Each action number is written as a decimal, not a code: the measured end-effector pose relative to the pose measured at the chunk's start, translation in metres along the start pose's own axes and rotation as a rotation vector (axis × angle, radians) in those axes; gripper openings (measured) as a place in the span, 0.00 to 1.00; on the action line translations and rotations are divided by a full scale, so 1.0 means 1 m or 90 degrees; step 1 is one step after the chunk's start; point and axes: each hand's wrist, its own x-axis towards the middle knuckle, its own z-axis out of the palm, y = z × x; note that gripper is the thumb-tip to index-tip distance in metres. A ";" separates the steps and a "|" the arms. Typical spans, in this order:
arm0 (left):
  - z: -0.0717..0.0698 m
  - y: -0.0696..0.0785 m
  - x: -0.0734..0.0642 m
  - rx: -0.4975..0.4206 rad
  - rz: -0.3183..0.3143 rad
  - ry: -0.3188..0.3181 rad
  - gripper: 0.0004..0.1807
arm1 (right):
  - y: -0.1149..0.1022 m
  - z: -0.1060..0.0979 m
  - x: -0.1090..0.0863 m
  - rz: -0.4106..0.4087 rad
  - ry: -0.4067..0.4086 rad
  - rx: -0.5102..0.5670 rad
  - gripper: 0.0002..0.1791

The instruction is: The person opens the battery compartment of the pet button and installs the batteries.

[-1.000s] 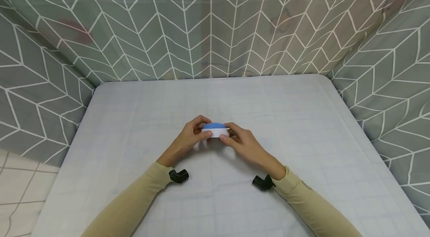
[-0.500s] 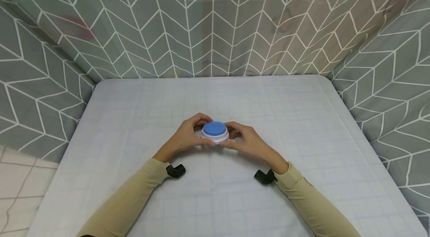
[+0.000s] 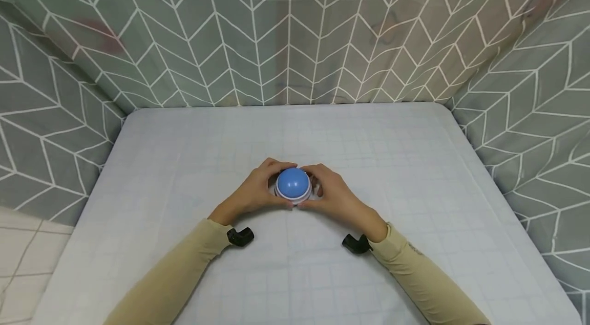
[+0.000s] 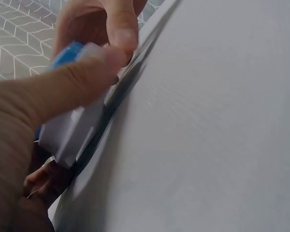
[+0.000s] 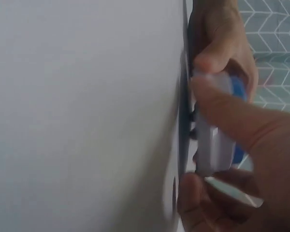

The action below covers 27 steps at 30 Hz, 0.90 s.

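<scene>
In the head view, a round push button (image 3: 293, 183) with a blue domed top and white base is held between both hands near the middle of the table. Its blue top faces up toward the head camera. My left hand (image 3: 251, 189) grips its left side, thumb at the near edge and fingers round the far edge. On the other side, my right hand (image 3: 334, 192) grips it the same way. Close up, the left wrist view shows the white base (image 4: 70, 133) beside the tabletop, with a dark shadow under it. Whether the base touches the table I cannot tell.
A white cloth covers the table (image 3: 221, 133). Grey patterned curtains (image 3: 276, 33) hang behind it and along both sides. Black wrist cameras (image 3: 240, 237) sit at both cuffs. Pale floor tiles (image 3: 23, 253) show at the lower left.
Both hands have tilted the push button toward the head camera, so its blue top has gone from nearly edge-on to a full round face. Both hands have kept hold of it.
</scene>
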 end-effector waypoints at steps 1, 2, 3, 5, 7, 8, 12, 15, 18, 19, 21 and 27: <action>0.000 0.000 -0.003 0.011 -0.004 0.001 0.53 | -0.002 0.003 0.001 -0.005 -0.004 -0.011 0.44; 0.000 -0.001 -0.007 0.019 -0.009 0.004 0.53 | -0.005 0.005 0.002 -0.006 -0.010 -0.018 0.45; 0.000 -0.001 -0.011 0.026 -0.014 0.007 0.54 | -0.007 0.007 0.004 -0.008 -0.016 -0.023 0.45; -0.001 -0.003 -0.014 0.035 -0.014 0.017 0.54 | -0.010 0.010 0.006 -0.013 -0.019 -0.031 0.45; -0.001 -0.003 -0.015 0.040 -0.008 0.019 0.53 | -0.011 0.011 0.006 -0.014 -0.013 -0.038 0.45; 0.000 -0.003 -0.014 0.041 -0.005 0.019 0.53 | -0.010 0.011 0.005 -0.011 -0.010 -0.043 0.45; 0.004 -0.003 -0.011 0.047 0.001 0.018 0.53 | -0.007 0.010 0.003 0.002 -0.009 -0.061 0.45; 0.007 -0.002 -0.010 0.052 0.010 0.016 0.53 | -0.006 0.008 0.000 0.013 -0.017 -0.069 0.45; 0.009 -0.002 -0.007 0.060 0.026 0.009 0.53 | -0.005 0.005 -0.004 0.020 -0.019 -0.074 0.45; 0.010 -0.002 -0.006 0.063 0.030 0.004 0.53 | -0.005 0.003 -0.005 0.020 -0.017 -0.074 0.46; 0.010 -0.002 -0.004 0.070 0.035 -0.005 0.54 | -0.004 -0.002 -0.009 0.023 -0.011 -0.074 0.47; 0.003 -0.002 -0.005 0.086 0.035 0.015 0.52 | 0.003 -0.020 -0.018 0.050 0.024 -0.094 0.48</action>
